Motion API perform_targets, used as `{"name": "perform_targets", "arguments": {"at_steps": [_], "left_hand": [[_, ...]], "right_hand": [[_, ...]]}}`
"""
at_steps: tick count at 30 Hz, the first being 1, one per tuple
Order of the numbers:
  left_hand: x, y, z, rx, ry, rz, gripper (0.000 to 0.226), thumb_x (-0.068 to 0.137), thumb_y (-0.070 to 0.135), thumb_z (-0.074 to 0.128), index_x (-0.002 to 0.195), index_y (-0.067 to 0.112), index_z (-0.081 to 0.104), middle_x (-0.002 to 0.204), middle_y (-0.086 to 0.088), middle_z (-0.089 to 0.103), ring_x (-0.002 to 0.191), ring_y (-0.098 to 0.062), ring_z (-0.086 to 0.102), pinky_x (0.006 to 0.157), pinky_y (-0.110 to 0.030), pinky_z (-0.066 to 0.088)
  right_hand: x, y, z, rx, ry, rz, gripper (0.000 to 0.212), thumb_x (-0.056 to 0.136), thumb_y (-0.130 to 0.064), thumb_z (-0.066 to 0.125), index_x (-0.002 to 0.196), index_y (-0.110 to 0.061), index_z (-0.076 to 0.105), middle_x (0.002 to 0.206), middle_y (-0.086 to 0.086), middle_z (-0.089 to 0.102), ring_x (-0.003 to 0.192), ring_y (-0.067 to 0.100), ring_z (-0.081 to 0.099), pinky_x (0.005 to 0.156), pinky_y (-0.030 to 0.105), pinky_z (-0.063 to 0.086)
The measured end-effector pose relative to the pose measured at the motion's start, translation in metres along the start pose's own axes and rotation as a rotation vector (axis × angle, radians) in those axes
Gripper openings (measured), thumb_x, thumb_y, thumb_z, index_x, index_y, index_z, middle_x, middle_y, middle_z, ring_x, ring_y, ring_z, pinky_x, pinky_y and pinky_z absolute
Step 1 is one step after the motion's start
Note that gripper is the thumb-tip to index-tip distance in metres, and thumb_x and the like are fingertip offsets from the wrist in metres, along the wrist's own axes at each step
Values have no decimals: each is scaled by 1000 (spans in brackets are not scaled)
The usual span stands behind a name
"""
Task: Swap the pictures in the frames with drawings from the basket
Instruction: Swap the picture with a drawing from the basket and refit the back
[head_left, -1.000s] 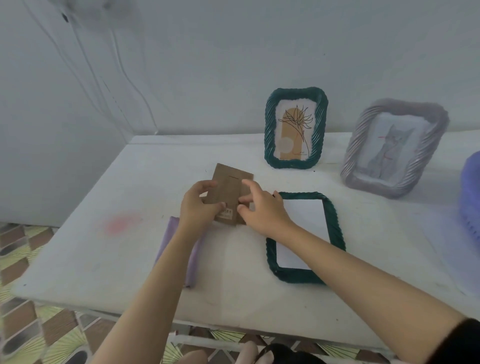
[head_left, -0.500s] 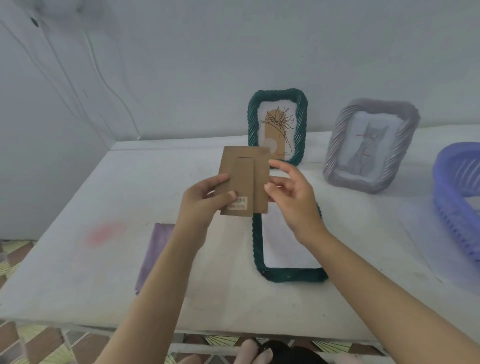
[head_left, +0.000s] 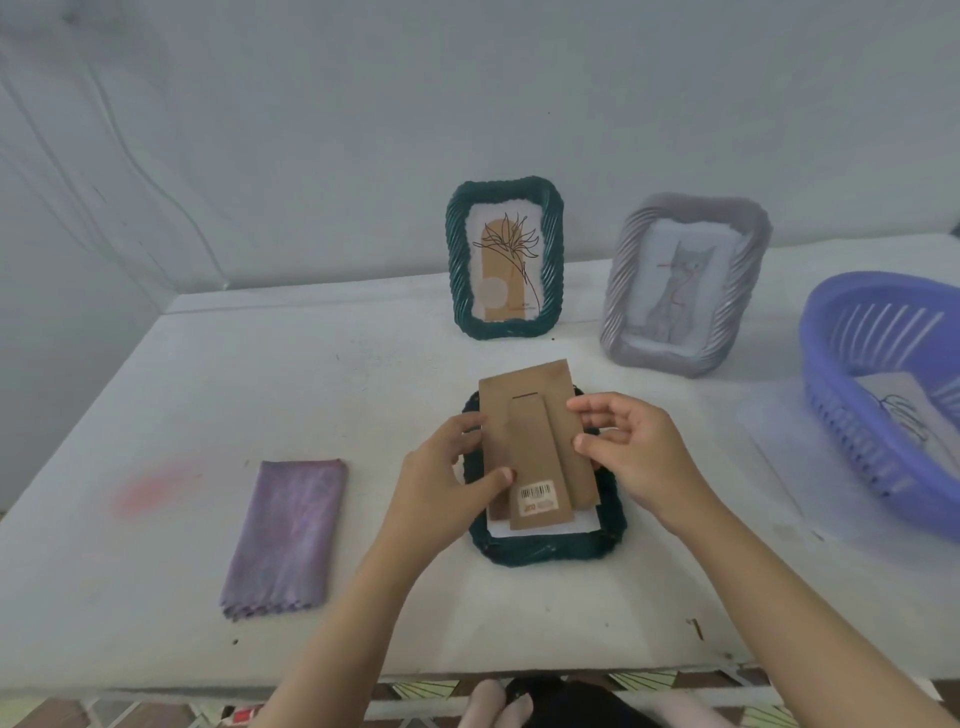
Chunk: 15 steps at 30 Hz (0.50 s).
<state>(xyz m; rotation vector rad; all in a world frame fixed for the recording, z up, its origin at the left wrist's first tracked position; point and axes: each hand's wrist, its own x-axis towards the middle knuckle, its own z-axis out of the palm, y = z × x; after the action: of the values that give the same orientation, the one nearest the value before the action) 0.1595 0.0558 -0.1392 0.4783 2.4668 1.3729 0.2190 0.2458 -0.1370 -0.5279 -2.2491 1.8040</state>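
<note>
Holding item: brown cardboard backing board (head_left: 535, 441), with fold-out stand strip and barcode sticker, gripped by both hands. Left hand (head_left: 441, 488) pinches its left edge, thumb on the face; right hand (head_left: 636, 457) pinches its right edge with fingertips. Change from half a second earlier: the board now sits lower, directly over the face-down green frame (head_left: 545, 545), where before it was raised in front of the upright frame; view has also widened to show the folded cloth whole.

Surface: white table (head_left: 182, 405), a pink stain at 9 o'clock of the hands. Purple folded cloth (head_left: 288, 535) lies at 8 o'clock. Upright green frame (head_left: 504, 260) with a plant picture stands at 12 o'clock; grey frame (head_left: 685, 283) with a cat picture leans at 1 o'clock. Blue basket (head_left: 883, 395) at 3 o'clock holds a line drawing (head_left: 898, 410).

Room: pale plain wall (head_left: 363, 130); patterned floor tiles under the table's near edge.
</note>
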Motion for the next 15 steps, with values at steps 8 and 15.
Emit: {"name": "perform_targets", "arguments": {"at_steps": [8,15], "left_hand": [[-1,-17,-5,-38,-8,99,56,76,9,70,116,42,50,119,25,56,114,12,49,97,-9,36],[-8,-26,-13,67,-246,91,91,60,24,83,128,55,32,140,28,33,137,7,20,114,-25,21]], "right_hand": [[-4,8,0,1,-31,38,34,79,1,65,99,-26,63,94,-1,66,82,24,66,74,25,55],[-7,14,-2,-4,-33,48,37,77,2,66,93,-32,63,91,-2,67,81,28,67,76,33,56]]}}
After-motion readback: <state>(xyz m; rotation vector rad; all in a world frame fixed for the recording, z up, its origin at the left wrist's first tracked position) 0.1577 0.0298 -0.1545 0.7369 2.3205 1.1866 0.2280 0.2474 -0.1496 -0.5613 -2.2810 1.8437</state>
